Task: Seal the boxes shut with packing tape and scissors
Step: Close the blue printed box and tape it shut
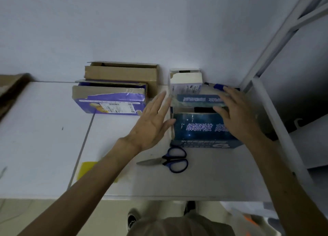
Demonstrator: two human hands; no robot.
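The blue box [200, 129] stands at the right end of the worktop [44, 129], close against the wall, with its printed side towards me. Its top is not yet closed: the far flap [197, 101] and the near flap [195, 124] lie roughly level, and a dark gap shows between them.

My right hand [237, 117] rests on top of the box with the fingers spread and nearly straight. The fingers lie across the far flap and the thumb sits at the gap. It grips nothing. I judge that it presses the flaps down so that they meet before tape goes on.

My left hand [152, 122] is wide open, fingers straight and together, set edge-on at the left end of the box. The thumb reaches the box's left edge; I cannot tell whether the fingers touch. I judge that it steadies the box against the right hand's push.

The scissors [168, 161] lie shut on the worktop just in front of the box, handles to the right, within reach of either hand for the cutting step.

A pale glossy band runs along the far flap; I cannot tell whether it is packing tape. No tape roll can be identified.

The purple box [110, 102], the brown carton [122, 72] behind it and a small white box [186, 81] stand along the wall with their flaps open.
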